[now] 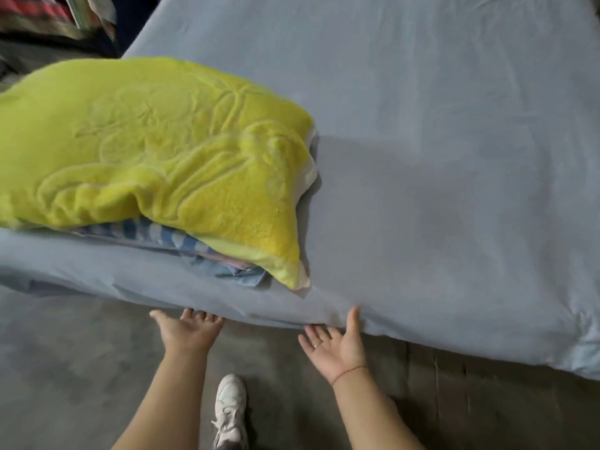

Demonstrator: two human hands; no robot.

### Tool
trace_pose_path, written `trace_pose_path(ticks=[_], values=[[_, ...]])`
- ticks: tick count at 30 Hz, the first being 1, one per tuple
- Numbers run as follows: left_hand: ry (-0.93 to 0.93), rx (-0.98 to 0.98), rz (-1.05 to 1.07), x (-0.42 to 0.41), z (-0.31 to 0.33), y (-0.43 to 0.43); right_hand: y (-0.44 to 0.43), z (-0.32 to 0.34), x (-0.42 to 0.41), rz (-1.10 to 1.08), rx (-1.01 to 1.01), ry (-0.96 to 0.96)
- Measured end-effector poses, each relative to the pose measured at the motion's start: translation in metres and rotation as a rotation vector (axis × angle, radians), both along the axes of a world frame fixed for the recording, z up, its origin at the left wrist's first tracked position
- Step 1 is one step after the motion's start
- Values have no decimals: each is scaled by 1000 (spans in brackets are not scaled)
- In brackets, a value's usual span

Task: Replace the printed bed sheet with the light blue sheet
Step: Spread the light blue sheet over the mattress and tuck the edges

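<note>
The light blue sheet (438, 164) lies spread over the whole bed, and its near edge hangs over the side. My left hand (186, 329) is palm up at that edge, its fingertips slipped under the hanging cloth. My right hand (334, 344) is also palm up, fingers straight under the edge and the thumb against the sheet. A folded blue checked cloth (181, 241) sits on the bed under a yellow-green pillow (156, 151). Whether that cloth is the printed sheet, I cannot tell.
Grey concrete floor (65, 368) runs along the near side of the bed. My white shoe (230, 407) stands on it between my arms. A dark pile of colourful fabric (48, 17) fills the far left corner.
</note>
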State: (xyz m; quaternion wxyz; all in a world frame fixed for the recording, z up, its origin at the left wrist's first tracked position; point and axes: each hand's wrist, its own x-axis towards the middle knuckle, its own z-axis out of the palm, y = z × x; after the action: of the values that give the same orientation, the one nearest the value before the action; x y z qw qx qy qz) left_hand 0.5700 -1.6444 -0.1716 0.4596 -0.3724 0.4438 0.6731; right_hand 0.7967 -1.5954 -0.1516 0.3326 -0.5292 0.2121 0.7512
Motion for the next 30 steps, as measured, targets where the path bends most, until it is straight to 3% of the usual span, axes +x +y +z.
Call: trace_pose_path(ticks=[6,12,17,21,26,30], values=[[-24,-67,-172,-65,-12,3,0,-19,-35,-145,63,-91],[52,-208,-167,-71,-37,0,-10,-31,-48,-158,194,-73],[3,-294,-177,-79,-49,0,1,-24,-55,-59,138,-94],[-70,-363,-206,-74,-20,7,-7,-12,-54,-7,39,-191],[29,-249,-377,-53,26,37,14,-2,-62,-135,89,-236],[-21,-131,-448,-60,29,59,35,-9,-71,-90,135,-234]])
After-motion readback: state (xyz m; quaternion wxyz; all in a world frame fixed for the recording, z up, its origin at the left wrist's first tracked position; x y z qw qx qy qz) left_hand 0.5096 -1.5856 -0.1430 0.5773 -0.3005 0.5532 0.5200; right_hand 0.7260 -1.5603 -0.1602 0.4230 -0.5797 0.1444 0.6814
